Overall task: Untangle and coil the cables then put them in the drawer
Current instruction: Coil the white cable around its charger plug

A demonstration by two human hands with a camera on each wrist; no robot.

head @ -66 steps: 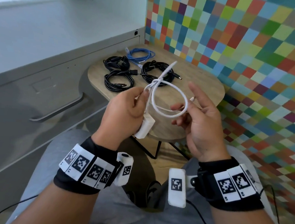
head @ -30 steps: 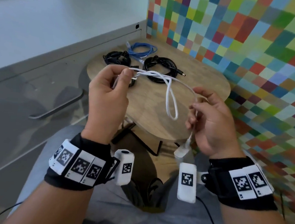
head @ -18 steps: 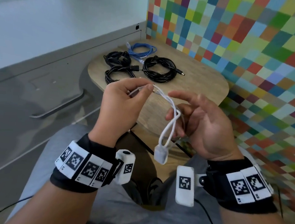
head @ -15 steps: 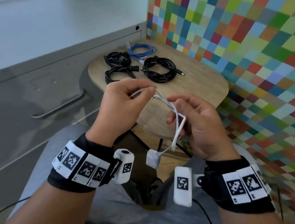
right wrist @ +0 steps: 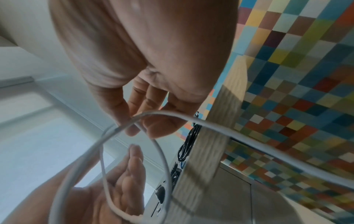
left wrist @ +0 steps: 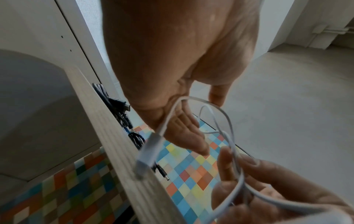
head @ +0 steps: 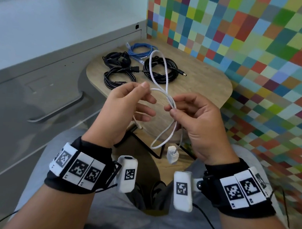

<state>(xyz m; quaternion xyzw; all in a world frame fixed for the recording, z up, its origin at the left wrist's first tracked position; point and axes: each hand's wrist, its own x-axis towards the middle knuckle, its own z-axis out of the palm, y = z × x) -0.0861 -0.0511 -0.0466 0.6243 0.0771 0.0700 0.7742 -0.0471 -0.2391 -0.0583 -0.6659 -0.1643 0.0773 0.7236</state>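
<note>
A white cable (head: 155, 66) is held above my lap, in front of the table. My left hand (head: 146, 90) pinches it between thumb and fingers, and its thin end (head: 140, 126) hangs below the palm. My right hand (head: 170, 109) pinches the point where the strands cross. One loop stands up over the table and another hangs down, ending in a white plug (head: 172, 155). In the left wrist view the cable (left wrist: 228, 121) runs from my fingers to the right hand (left wrist: 268, 181). In the right wrist view the cable (right wrist: 172, 114) crosses at my fingertips (right wrist: 132, 130).
Three black coiled cables (head: 160, 70) (head: 116, 60) (head: 119, 76) and a blue coil (head: 140, 50) lie on the round wooden table (head: 203, 82). A grey cabinet drawer with a handle (head: 56, 110) is at the left. A multicoloured tiled wall stands to the right.
The hands have drawn apart a little. A long loop now sticks up above them, and the plug hangs lower under the right hand, which pinches the crossing.
</note>
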